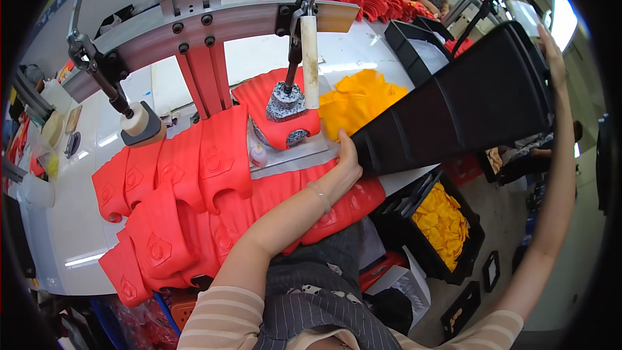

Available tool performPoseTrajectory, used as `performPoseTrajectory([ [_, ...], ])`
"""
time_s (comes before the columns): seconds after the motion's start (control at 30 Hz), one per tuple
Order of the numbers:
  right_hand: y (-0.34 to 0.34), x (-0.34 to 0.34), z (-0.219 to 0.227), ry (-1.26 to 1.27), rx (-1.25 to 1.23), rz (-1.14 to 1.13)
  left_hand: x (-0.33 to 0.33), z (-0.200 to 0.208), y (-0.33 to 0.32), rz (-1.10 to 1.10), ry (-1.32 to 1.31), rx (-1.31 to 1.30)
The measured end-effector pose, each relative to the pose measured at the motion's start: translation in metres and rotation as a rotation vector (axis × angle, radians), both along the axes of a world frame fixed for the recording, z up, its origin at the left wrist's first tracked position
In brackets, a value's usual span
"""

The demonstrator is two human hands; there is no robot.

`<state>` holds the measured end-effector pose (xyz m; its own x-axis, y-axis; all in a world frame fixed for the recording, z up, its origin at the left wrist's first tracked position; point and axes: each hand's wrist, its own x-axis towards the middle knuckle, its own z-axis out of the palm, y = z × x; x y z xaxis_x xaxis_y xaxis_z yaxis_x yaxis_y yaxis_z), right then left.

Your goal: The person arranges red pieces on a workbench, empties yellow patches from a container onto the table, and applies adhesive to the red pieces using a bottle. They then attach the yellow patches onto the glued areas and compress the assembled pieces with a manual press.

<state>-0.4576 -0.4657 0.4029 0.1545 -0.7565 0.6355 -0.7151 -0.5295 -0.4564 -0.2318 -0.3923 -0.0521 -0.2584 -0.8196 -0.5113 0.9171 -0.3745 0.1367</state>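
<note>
From the head view I see my left hand [346,159] gripping the near end of a black tray [460,100], tipped over a heap of yellow pieces [356,100] on the white tabletop [71,220]. My right hand [551,52] clasps the tray's far right end. Red pieces [188,188] lie overlapped to the left, beneath a press arm [295,58].
</note>
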Motion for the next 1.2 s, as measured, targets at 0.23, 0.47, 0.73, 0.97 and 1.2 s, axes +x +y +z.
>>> performPoseTrajectory([
  [0.23, -0.044, 0.029, 0.015, 0.035, -0.04, 0.088, 0.012, 0.039, -0.011, -0.104, 0.071, -0.108],
  [0.47, -0.046, 0.045, 0.036, 0.166, -0.079, 0.151, 0.018, 0.049, -0.053, 0.021, 0.079, -0.103],
  [0.73, -0.026, 0.048, 0.033, 0.182, 0.004, 0.09, 0.006, 0.044, 0.001, -0.129, 0.131, -0.106],
  [0.97, -0.006, 0.053, 0.038, 0.104, -0.053, 0.131, 0.019, 0.061, -0.048, -0.002, 0.027, -0.178],
  [1.2, -0.036, 0.03, 0.065, 0.186, -0.015, 0.206, -0.008, 0.059, -0.01, -0.145, 0.073, -0.176],
])
